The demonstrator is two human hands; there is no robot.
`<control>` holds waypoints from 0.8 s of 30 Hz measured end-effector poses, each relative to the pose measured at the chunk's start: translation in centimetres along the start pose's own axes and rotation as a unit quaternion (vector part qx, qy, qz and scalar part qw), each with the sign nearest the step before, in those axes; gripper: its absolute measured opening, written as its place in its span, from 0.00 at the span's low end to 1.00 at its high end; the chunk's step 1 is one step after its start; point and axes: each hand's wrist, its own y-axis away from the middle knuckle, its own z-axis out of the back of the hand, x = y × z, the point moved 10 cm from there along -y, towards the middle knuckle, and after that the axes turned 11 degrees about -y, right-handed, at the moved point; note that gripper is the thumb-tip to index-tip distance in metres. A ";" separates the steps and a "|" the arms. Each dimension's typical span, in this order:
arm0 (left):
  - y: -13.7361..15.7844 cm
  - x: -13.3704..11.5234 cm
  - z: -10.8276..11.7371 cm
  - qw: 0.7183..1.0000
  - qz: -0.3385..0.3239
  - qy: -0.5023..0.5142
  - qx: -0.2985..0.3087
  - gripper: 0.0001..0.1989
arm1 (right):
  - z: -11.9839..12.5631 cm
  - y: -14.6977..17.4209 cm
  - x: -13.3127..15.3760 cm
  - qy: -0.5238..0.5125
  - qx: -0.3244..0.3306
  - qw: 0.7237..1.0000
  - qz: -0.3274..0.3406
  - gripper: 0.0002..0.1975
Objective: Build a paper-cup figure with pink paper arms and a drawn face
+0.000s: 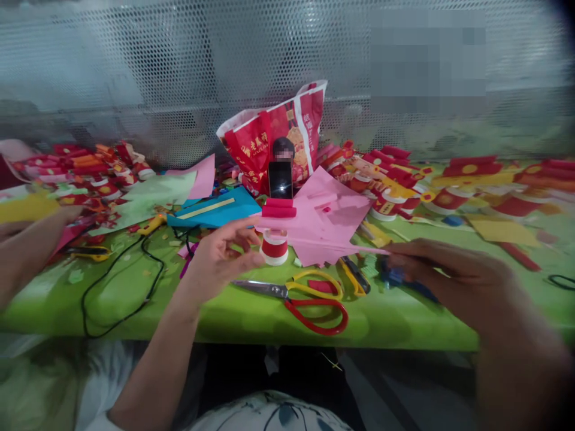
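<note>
My left hand [227, 251] curls at the left side of a small red-and-white paper cup figure [274, 249], its thumb and fingers at the cup's edge. Dark pink rolled paper [279, 208] shows just above the cup. From the cup's right side a thin pink paper strip [336, 246] runs nearly level to my right hand [431, 263], which pinches its far end. Below the cup lie scissors [287, 291] with one yellow and one red handle. A pink paper sheet [332, 209] lies behind the strip.
A phone [281, 179] stands before a red printed bag [269, 137]. Finished-looking paper figures pile up at left [103, 173] and right [390, 179]. A yellow glue gun [153, 224] trails a black cord. Utility knives [354, 275] lie about. Another person's arm [31, 257] reaches in at left.
</note>
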 end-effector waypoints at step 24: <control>-4.7 6.5 -1.7 0.985 -0.017 0.119 -0.122 0.22 | 1.6 -1.2 -8.1 -0.011 -0.072 0.997 -0.020 0.15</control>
